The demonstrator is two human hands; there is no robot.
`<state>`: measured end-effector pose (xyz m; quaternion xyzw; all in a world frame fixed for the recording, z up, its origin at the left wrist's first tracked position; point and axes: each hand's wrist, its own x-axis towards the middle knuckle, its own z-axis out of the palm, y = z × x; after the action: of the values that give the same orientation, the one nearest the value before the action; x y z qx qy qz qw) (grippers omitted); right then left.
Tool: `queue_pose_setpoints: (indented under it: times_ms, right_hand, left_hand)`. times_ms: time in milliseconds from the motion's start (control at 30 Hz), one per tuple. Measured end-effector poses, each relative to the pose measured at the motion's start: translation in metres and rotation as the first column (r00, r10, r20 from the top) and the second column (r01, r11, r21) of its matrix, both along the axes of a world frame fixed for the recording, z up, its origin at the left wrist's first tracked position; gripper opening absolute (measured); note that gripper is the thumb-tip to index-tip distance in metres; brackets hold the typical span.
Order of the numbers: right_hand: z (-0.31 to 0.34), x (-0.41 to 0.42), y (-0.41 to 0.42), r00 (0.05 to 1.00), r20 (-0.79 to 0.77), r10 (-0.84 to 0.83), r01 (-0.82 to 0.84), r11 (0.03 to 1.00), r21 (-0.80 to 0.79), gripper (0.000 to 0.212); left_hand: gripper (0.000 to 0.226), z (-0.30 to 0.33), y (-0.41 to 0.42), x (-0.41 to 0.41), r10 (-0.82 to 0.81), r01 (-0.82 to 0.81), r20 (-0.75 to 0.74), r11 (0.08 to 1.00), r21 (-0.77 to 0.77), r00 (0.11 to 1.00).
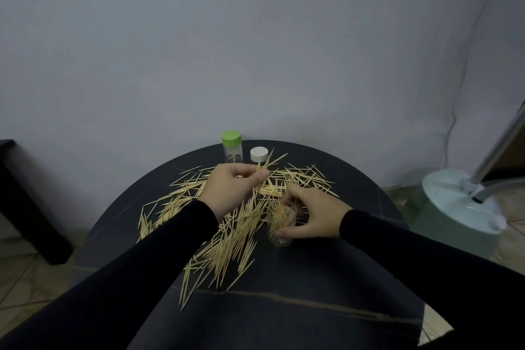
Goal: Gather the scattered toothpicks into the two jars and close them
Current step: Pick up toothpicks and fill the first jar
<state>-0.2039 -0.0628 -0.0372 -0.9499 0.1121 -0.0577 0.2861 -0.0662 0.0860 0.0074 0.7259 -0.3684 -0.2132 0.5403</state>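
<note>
Many pale wooden toothpicks [227, 239] lie scattered over a round black table [326, 278]. My left hand [230, 187] is raised over the pile and pinches a small bunch of toothpicks [268, 162] that fan up and to the right. My right hand [309, 213] grips a clear open jar [280, 221] standing on the table, partly filled with toothpicks. At the table's far edge stands a second clear jar [233, 148] with a green lid on it. A loose white lid [259, 154] lies just right of that jar.
A grey wall rises right behind the table. A pale round fan base [460, 204] with a metal pole stands on the floor to the right. The end of a dark piece of furniture [25, 202] stands at the left.
</note>
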Motion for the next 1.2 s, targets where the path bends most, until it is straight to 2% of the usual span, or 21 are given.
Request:
queue_pose_setpoints:
  times_ms: [67,133,233,300,333,400,467,500,600,733,833,1000,1100,1200]
  right_hand:
    - [0.000,0.000,0.000,1.000,-0.004,-0.005,0.005,1.000,-0.002,0.052]
    - [-0.001,0.000,-0.001,1.000,0.000,-0.010,0.010,1.000,-0.009,0.057]
    - [-0.002,0.001,-0.001,1.000,0.023,0.011,-0.011,1.000,0.005,0.071]
    - [-0.002,0.001,-0.001,1.000,0.019,0.010,-0.010,1.000,0.000,0.067]
    - [-0.002,0.001,-0.001,1.000,0.010,0.006,-0.005,1.000,-0.010,0.063]
    - [-0.002,0.001,-0.002,1.000,0.002,0.001,-0.001,1.000,-0.027,0.059]
    - [-0.003,0.002,-0.002,1.000,0.004,0.006,-0.006,0.999,-0.036,0.063]
    - [-0.003,0.002,-0.003,1.000,0.003,0.009,-0.009,0.999,-0.038,0.064]
    - [-0.001,0.002,-0.001,1.000,-0.005,0.009,-0.009,0.999,-0.040,0.059]
    - [0.000,0.002,0.000,1.000,-0.006,0.016,-0.016,0.999,-0.038,0.053]
    - [-0.001,0.001,-0.001,1.000,0.018,-0.004,0.006,0.995,-0.096,0.045]
    - [0.003,0.002,0.006,0.994,0.108,0.026,-0.007,0.986,-0.167,0.051]
    - [0.004,0.002,0.007,0.992,0.124,0.029,-0.007,0.985,-0.172,0.047]
    - [0.004,0.000,0.007,0.993,0.115,0.000,0.019,0.987,-0.161,0.052]
  left_hand:
    - [0.018,-0.001,-0.001,-0.009,-0.043,0.037,-0.115,0.998,-0.057,0.992]
    - [0.019,-0.006,-0.002,-0.019,-0.092,0.084,-0.193,0.995,-0.048,0.977]
    - [0.017,-0.018,-0.005,-0.026,-0.155,0.157,-0.239,0.988,-0.010,0.959]
    - [0.012,-0.022,-0.005,-0.025,-0.172,0.180,-0.217,0.984,0.017,0.961]
    - [0.010,-0.023,-0.006,-0.023,-0.170,0.179,-0.168,0.983,0.040,0.971]
    - [0.008,-0.023,-0.009,-0.019,-0.142,0.139,0.019,0.984,0.110,0.990]
    - [0.010,-0.022,-0.010,-0.019,-0.121,0.089,0.199,0.983,0.163,0.973]
    - [0.012,-0.021,-0.010,-0.019,-0.121,0.080,0.244,0.982,0.173,0.962]
    - [0.016,-0.022,-0.009,-0.019,-0.152,0.068,0.333,0.966,0.251,0.930]
    - [0.006,-0.021,-0.008,-0.019,-0.195,0.060,0.416,0.947,0.315,0.888]
    - [0.008,-0.020,-0.006,-0.018,-0.203,0.079,0.435,0.955,0.287,0.877]
    - [0.024,-0.020,-0.005,-0.025,-0.166,0.078,0.492,0.978,0.194,0.855]
    - [0.028,-0.021,-0.007,-0.030,-0.159,0.065,0.596,0.982,0.176,0.787]
    - [0.033,-0.023,-0.005,-0.032,-0.168,0.076,0.685,0.984,0.163,0.709]
